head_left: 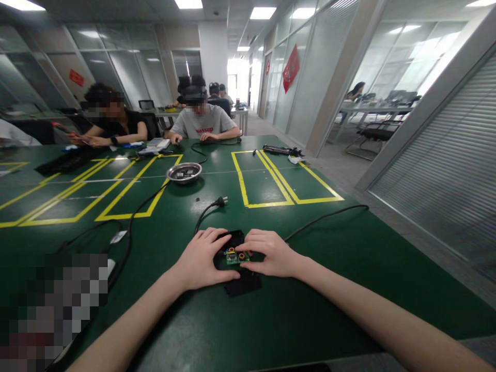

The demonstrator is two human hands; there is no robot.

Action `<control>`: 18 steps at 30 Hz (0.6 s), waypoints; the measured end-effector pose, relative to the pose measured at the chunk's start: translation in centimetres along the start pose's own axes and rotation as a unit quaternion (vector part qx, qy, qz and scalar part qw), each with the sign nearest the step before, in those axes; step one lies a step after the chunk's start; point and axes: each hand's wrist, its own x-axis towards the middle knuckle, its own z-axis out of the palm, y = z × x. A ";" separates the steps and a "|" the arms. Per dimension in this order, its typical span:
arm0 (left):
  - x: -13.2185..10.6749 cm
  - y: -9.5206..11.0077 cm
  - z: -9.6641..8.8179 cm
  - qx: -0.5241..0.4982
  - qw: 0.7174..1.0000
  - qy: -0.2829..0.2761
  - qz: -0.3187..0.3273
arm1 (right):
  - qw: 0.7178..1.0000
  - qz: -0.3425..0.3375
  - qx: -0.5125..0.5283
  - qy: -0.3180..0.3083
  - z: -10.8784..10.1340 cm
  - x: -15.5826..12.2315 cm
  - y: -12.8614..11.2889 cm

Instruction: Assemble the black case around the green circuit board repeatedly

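A small green circuit board with copper-wound coils lies between my hands, close to the table's near side. My right hand pinches its right end between thumb and fingers. My left hand curves round the left side, fingertips on a black plastic case behind the board and thumb near its front edge. In front of the board, a flat black piece lies on the table, partly under my hands. A black cord with a plug runs from behind my left hand; another black cable extends to the right.
On the green table, a metal bowl holds small metal parts. Yellow tape outlines mark the surface. A folded black tripod-like item lies far right. A blurred-out object sits at left. Other people sit across the table.
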 end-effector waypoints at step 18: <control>-0.1 -0.5 -1.3 -0.138 0.990 0.024 0.004 | 0.998 0.025 0.033 -0.053 -0.3 -0.2 0.9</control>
